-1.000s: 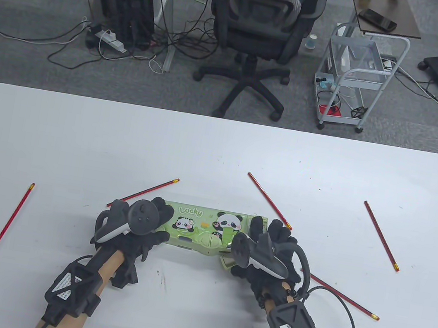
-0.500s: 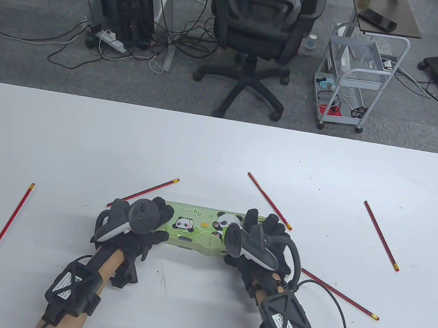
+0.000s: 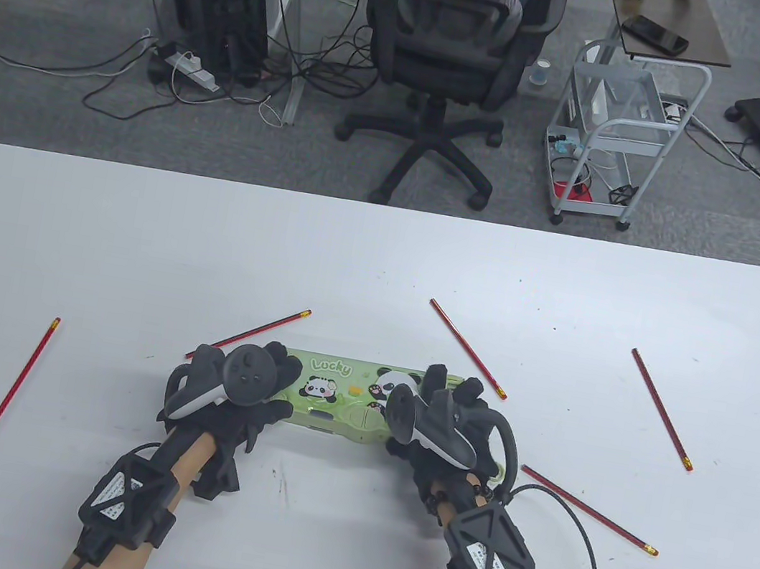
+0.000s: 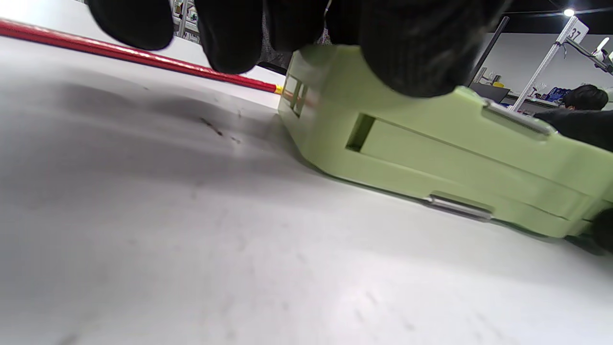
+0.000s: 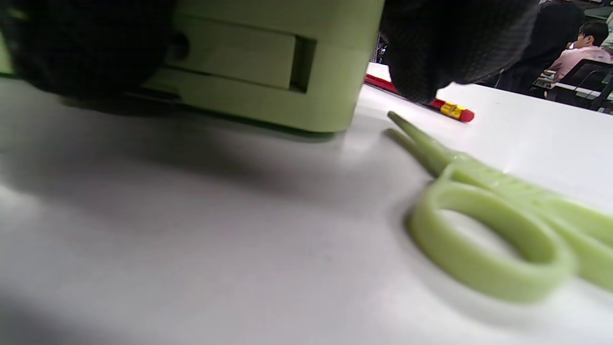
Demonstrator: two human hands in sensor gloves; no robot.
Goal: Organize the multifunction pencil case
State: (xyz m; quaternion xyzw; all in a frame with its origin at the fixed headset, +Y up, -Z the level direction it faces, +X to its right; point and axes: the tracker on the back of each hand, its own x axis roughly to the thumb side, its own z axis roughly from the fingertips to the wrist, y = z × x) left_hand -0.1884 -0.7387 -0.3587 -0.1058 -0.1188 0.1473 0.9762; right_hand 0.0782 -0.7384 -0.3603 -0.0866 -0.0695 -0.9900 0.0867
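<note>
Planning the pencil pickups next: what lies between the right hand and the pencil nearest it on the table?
Nothing visible blocks it. The right hand grips the pencil case; the nearest pencil lies to its right, with only green scissors lying flat on the table beside the case.

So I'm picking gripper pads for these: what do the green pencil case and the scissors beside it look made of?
The pencil case looks like hard moulded plastic, matte pale green, with crisp edges, cut-out slots and small silvery clips. The scissors look like the same green plastic with a slight sheen; no metal blade shows in the right wrist view.
</note>
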